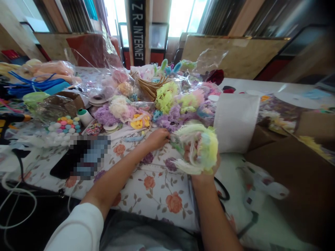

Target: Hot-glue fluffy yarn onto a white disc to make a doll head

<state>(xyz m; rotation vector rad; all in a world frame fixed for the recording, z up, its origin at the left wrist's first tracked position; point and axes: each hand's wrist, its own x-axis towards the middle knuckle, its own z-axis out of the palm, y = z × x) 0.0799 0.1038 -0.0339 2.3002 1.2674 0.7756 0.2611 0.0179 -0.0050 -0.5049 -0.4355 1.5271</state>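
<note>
A fluffy pale yellow and green yarn-like flower piece (209, 148) is in my right hand (215, 170), whose fingers are partly hidden behind it. The piece is round, with loose whitish strands spreading toward the left. My left hand (160, 138) is just left of it, over the floral tablecloth (149, 182), with its fingers bent together near the tips of the strands. What those fingers hold, if anything, is too small to make out. Purple fluffy yarn (172, 118) lies just beyond my left hand.
Colourful yarn bundles (166, 97), brown stems (150, 87) and pompoms (65, 126) fill the far side. A dark phone (65, 164) lies at left. To the right are a white roll (235, 122), a glue gun (264, 183) and a brown cardboard box (295, 174).
</note>
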